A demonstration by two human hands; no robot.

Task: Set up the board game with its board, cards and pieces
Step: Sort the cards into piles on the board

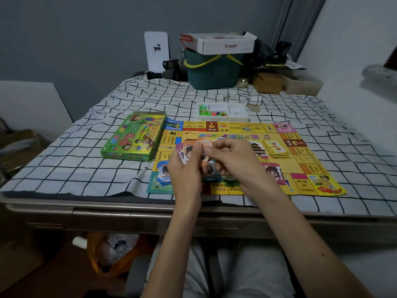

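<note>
The yellow game board lies unfolded on the checked tablecloth. Above its middle, my left hand grips a fanned bundle of paper notes. My right hand pinches the top of that same bundle from the right. A blue stack of notes lies on the board's left edge and a pink stack to the right of my hands. A yellow card pile rests on the board's right half. The white tray with several coloured plastic pieces stands behind the board.
The green game box lies left of the board. At the back stand a green basket with a white carton on it, a white card and other clutter. The table's front edge runs just below the board.
</note>
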